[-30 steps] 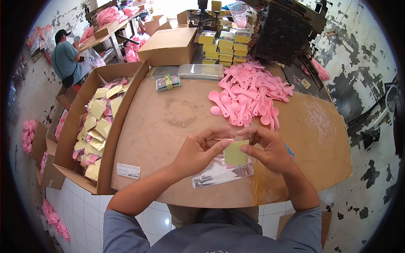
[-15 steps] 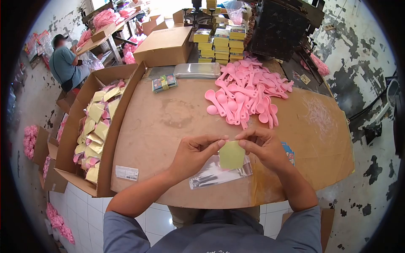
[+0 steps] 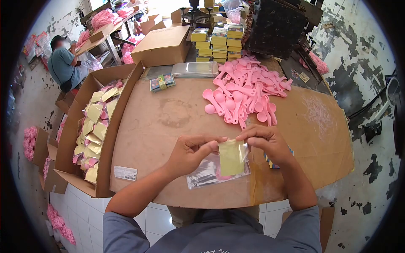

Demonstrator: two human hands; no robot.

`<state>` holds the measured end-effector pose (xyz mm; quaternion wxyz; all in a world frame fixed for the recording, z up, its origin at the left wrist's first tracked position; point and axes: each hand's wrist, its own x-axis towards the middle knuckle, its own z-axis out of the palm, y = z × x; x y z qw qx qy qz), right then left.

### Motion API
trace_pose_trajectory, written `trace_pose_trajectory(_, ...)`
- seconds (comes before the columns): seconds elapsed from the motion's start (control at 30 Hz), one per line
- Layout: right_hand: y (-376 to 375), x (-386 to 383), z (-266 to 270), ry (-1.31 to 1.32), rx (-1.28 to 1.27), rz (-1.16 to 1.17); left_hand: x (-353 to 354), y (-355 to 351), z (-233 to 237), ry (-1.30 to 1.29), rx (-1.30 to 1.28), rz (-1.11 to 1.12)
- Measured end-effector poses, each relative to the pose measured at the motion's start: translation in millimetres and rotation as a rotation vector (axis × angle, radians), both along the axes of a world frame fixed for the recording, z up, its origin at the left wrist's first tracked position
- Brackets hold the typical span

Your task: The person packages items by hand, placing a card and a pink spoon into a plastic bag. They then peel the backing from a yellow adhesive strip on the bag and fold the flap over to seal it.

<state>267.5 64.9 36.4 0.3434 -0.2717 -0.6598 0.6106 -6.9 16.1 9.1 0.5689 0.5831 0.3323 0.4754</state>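
Between my two hands hangs a small clear plastic bag with a yellow card (image 3: 230, 158) showing inside; a bit of pink is visible at its lower edge. My left hand (image 3: 190, 152) pinches the top left corner, its index finger stretched along the upper edge. At the top right, the thumb and fingers of my right hand (image 3: 265, 142) grip the bag. Beneath it, flat clear bags (image 3: 202, 176) lie on the cardboard-covered table (image 3: 156, 145). Blue printed cards (image 3: 273, 163) peek out beside my right wrist. Ahead lies a heap of pink spoons (image 3: 249, 90).
To the left, a long open carton (image 3: 103, 145) holds many packed bags. A banded card bundle (image 3: 162, 83), a clear plastic box (image 3: 195, 69) and card stacks (image 3: 219, 42) stand at the back. One person (image 3: 64, 63) sits at the far left.
The yellow card now sits lower and shows longer within the clear bag. My right hand has shifted slightly up, and more of the blue cards shows beside it.
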Motion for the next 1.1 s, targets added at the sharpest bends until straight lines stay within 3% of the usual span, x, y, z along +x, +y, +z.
trace_pose_trajectory(0.07,-2,1,1,-0.024,-0.005,-0.001,-1,0,2,-0.104,-0.083,-0.027)
trace_pose_trajectory(0.37,-4,-5,-4,-0.099,0.078,-0.062,6,2,1,0.067,-0.158,0.002)
trace_pose_trajectory(0.63,-14,-11,3,-0.072,0.088,-0.089,4,3,-4,0.057,-0.058,0.071)
trace_pose_trajectory(0.73,-12,-4,1,-0.302,0.154,0.028,8,2,2,-0.071,-0.005,0.106)
trace_pose_trajectory(0.87,-11,-9,3,-0.118,0.101,0.009,18,-5,13,-0.056,0.023,0.186)
trace_pose_trajectory(0.97,-11,-8,7,-0.080,0.172,-0.043,-5,5,7,0.180,-0.156,-0.144)
trace_pose_trajectory(1.07,-13,5,23,-0.235,0.359,-0.193,-24,15,14,0.155,-0.097,0.153)
trace_pose_trajectory(1.1,-13,15,28,-0.324,0.441,-0.244,-31,20,15,-0.054,-0.001,0.390)
